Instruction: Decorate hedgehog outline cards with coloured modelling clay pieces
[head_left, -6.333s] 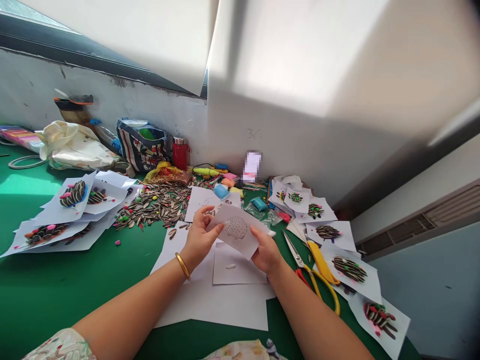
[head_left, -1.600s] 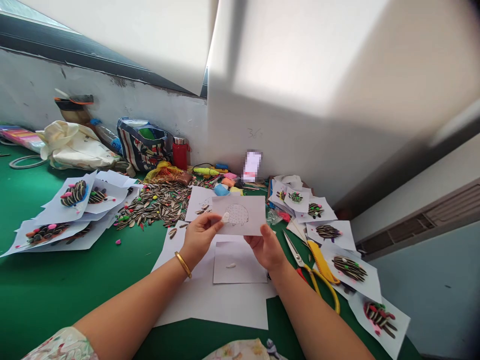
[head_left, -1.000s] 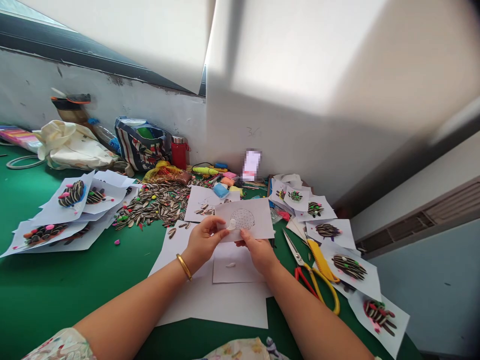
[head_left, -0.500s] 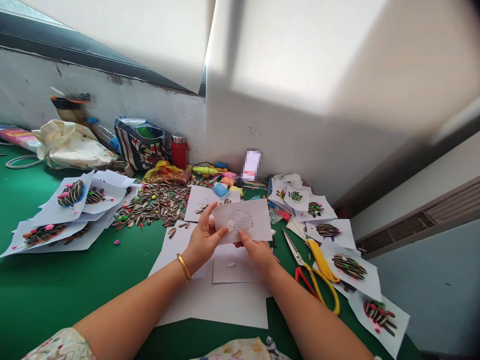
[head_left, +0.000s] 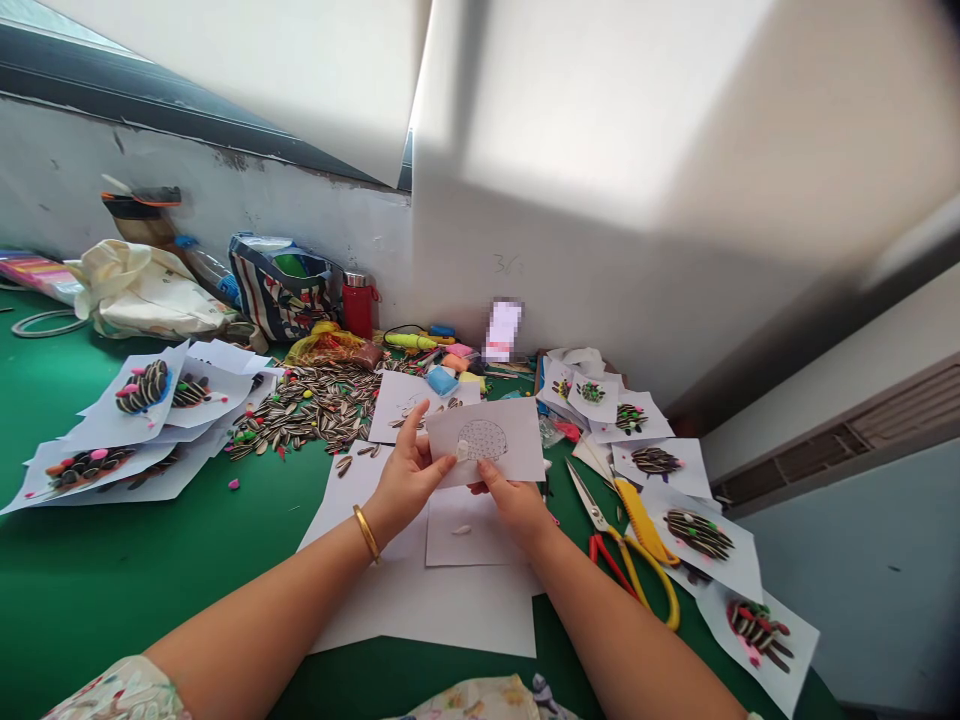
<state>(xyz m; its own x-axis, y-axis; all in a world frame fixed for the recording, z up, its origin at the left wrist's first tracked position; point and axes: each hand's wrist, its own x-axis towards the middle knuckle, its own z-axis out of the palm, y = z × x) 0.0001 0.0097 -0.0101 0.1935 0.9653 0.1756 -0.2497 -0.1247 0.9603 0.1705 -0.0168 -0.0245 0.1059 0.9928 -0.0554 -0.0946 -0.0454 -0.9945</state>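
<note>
Head view: right hand [head_left: 517, 505] clamps the card [head_left: 521, 440] above the large sheet [head_left: 450, 610], thumb in front; left hand's [head_left: 401, 485] thumb and forefinger stand apart, and a thumb slip could smear the white dab [head_left: 463, 449].

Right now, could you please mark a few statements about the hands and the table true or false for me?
1. The right hand holds the white card with the dotted drawing. True.
2. The gold bracelet is on the right wrist. False: the gold bracelet is on the left wrist.
3. The red bottle stands beside the striped bag. True.
4. The scissors are in the left hand. False: the scissors lie on the green table.
</note>
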